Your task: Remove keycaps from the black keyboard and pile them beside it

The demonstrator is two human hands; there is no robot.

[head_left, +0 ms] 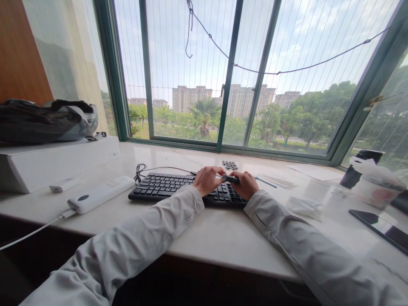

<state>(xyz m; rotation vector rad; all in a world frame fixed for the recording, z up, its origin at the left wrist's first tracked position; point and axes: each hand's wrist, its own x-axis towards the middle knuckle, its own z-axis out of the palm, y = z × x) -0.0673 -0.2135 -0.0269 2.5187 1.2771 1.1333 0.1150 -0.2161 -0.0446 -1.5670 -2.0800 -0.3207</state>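
A black keyboard [165, 187] lies on the white counter [216, 238] below the window. Both of my hands hover over its right end. My left hand [208, 180] is curled, fingertips pinching one end of a small dark bar-shaped object [230, 179]. My right hand [245, 185] is closed around the other end of that same object. Several loose black keycaps [229, 165] lie in a cluster just behind my hands. The keyboard's cable [140, 171] is bundled at its far left corner.
A white power bank [100, 194] with a cable and a small white device [65, 184] lie at left, by a white box [57, 163] carrying a dark bag. A blue pen [266, 182], papers, a black cup [358, 169], plastic bag and phone [379, 227] sit right.
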